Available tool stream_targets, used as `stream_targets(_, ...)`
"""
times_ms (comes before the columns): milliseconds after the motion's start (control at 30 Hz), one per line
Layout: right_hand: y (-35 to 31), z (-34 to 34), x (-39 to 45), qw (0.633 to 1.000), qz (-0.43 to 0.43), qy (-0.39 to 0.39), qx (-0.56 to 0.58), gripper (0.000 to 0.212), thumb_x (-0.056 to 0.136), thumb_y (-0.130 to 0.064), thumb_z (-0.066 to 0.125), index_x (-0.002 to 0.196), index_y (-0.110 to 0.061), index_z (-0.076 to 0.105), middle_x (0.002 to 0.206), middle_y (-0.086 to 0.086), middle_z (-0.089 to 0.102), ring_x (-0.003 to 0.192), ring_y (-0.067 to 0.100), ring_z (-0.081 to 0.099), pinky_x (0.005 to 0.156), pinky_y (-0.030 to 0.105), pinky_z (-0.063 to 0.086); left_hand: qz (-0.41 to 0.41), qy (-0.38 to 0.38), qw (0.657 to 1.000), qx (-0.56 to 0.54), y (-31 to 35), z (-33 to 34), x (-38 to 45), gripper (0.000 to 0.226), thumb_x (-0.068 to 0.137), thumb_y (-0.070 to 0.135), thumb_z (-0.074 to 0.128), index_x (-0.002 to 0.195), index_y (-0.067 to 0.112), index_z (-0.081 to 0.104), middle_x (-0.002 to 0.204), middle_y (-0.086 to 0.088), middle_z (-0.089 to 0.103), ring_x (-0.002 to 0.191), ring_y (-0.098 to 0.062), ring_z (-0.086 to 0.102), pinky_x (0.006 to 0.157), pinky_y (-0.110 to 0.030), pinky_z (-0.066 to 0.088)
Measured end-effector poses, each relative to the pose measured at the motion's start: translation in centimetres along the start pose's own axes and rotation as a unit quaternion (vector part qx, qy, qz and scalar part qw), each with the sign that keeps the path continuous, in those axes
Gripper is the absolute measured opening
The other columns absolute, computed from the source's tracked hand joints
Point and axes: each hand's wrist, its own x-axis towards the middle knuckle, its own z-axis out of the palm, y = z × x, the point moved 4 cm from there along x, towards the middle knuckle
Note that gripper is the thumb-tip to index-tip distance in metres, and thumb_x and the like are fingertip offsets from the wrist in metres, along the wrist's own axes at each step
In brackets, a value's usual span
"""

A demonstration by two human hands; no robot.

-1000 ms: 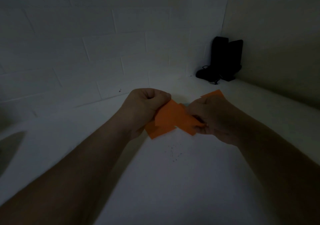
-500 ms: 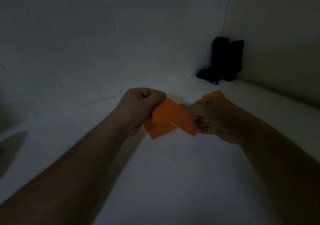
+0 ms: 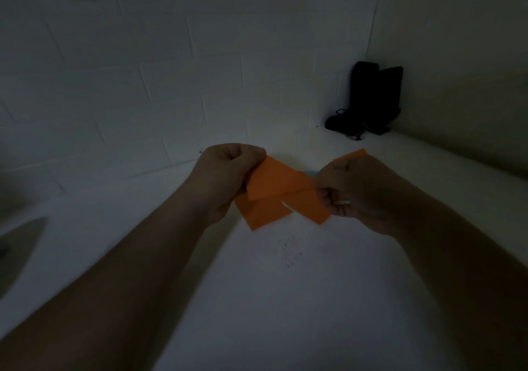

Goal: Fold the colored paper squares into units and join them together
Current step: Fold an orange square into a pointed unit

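Two folded orange paper units overlap in mid-air above the white table (image 3: 285, 299). My left hand (image 3: 225, 179) grips the left end of one orange unit (image 3: 274, 182), its fingers curled round the paper. My right hand (image 3: 357, 193) pinches the other orange unit (image 3: 308, 206) at its right end. A further orange corner (image 3: 351, 155) sticks up behind my right hand. A sliver of blue paper (image 3: 310, 173) shows between the hands, mostly hidden. The scene is dim.
A black object with cords (image 3: 368, 99) stands in the far right corner against the white brick wall (image 3: 171, 56). Small dark specks (image 3: 288, 249) lie on the table below the paper. A dark shape (image 3: 17, 245) sits at the left edge.
The hands have drawn slightly apart and a small gap has opened between the two orange units at their lower edge. Both grips stay the same.
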Motion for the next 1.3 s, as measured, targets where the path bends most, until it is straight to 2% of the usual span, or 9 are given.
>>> stream_targets(100,0.2,-0.2,0.1,1.000,0.005,-0.008,0.011,0.024,0.091,-0.020,0.072,0.068,-0.014,0.068,0.069,0.005,0.065,0.064,0.016,0.060,0.062,0.028,0.052,-0.002,0.012,1.000,0.000,-0.1,0.0,0.1,0.022,0.101,0.018,0.064,0.084,0.006,0.071,0.061,-0.002,0.058,0.055,-0.012,0.054,0.054,-0.024,0.048)
stream_targets(200,0.3,-0.4,0.2,1.000,-0.019,-0.011,-0.018,0.025,0.091,-0.020,0.072,0.068,-0.011,0.068,0.069,0.009,0.063,0.065,0.017,0.058,0.069,0.033,0.053,-0.002,0.007,1.000,-0.002,-0.1,-0.1,0.1,0.020,0.100,0.019,0.064,0.088,0.006,0.072,0.066,-0.004,0.059,0.059,-0.013,0.056,0.058,-0.026,0.050)
stream_targets(400,0.3,-0.8,0.1,1.000,-0.012,-0.013,-0.016,0.020,0.091,-0.019,0.071,0.075,-0.006,0.069,0.070,0.009,0.065,0.062,0.013,0.061,0.065,0.028,0.056,-0.002,-0.026,1.000,0.002,-0.4,-0.2,0.3,0.016,0.101,0.021,0.063,0.090,0.012,0.070,0.070,0.000,0.064,0.062,-0.012,0.058,0.063,-0.029,0.051)
stream_targets(633,0.2,-0.6,0.5,0.999,-0.011,0.030,-0.042,0.009,0.093,-0.042,0.067,0.096,-0.034,0.071,0.085,-0.008,0.075,0.069,0.014,0.072,0.065,0.028,0.059,0.047,0.036,0.997,0.049,-0.2,0.0,0.1,0.011,0.099,0.018,0.068,0.089,0.016,0.073,0.079,-0.005,0.069,0.068,-0.016,0.060,0.061,-0.028,0.050)
stream_targets(700,0.1,-0.1,0.4,0.996,-0.046,0.037,-0.060,0.010,0.091,-0.036,0.071,0.100,-0.038,0.068,0.085,-0.008,0.076,0.074,0.014,0.074,0.067,0.030,0.061,0.077,0.044,0.994,0.067,0.0,0.2,0.0,0.009,0.097,0.014,0.070,0.089,0.015,0.075,0.076,-0.005,0.071,0.063,-0.014,0.062,0.058,-0.028,0.050)
stream_targets(833,-0.1,0.4,-0.1,0.990,-0.126,0.055,-0.026,0.021,0.088,-0.007,0.074,0.103,-0.021,0.070,0.081,0.012,0.075,0.077,0.030,0.070,0.075,0.048,0.061,0.097,0.046,0.992,0.060,0.2,0.3,0.0,0.006,0.093,0.011,0.074,0.095,0.016,0.076,0.074,-0.003,0.072,0.061,-0.012,0.064,0.058,-0.028,0.052)
stream_targets(1000,-0.3,-0.4,0.2,0.982,-0.160,0.100,-0.027,0.020,0.086,-0.007,0.076,0.100,-0.020,0.068,0.072,0.007,0.075,0.061,0.013,0.067,0.059,0.027,0.054,0.121,0.045,0.991,0.036,0.8,0.3,-0.4,0.012,0.091,0.006,0.075,0.099,0.015,0.072,0.082,-0.022,0.073,0.071,-0.027,0.067,0.071,-0.045,0.060)
stream_targets(1167,-0.2,-0.7,0.4,0.982,-0.156,0.093,-0.053,0.017,0.085,-0.008,0.077,0.095,-0.020,0.070,0.073,0.006,0.075,0.068,0.021,0.070,0.064,0.035,0.057,0.120,0.042,0.991,0.047,1.2,0.4,-0.7,0.011,0.092,0.004,0.074,0.096,0.014,0.072,0.081,-0.022,0.072,0.070,-0.025,0.066,0.065,-0.037,0.059)
stream_targets(1300,-0.6,-0.2,0.0,0.979,-0.184,0.043,-0.080,0.012,0.087,-0.019,0.076,0.094,-0.029,0.072,0.081,-0.005,0.072,0.066,0.002,0.065,0.060,0.018,0.051,0.009,0.008,1.000,0.016,0.1,0.6,-0.5,0.012,0.095,0.002,0.068,0.096,0.013,0.072,0.081,-0.012,0.069,0.069,-0.019,0.066,0.060,-0.027,0.057)
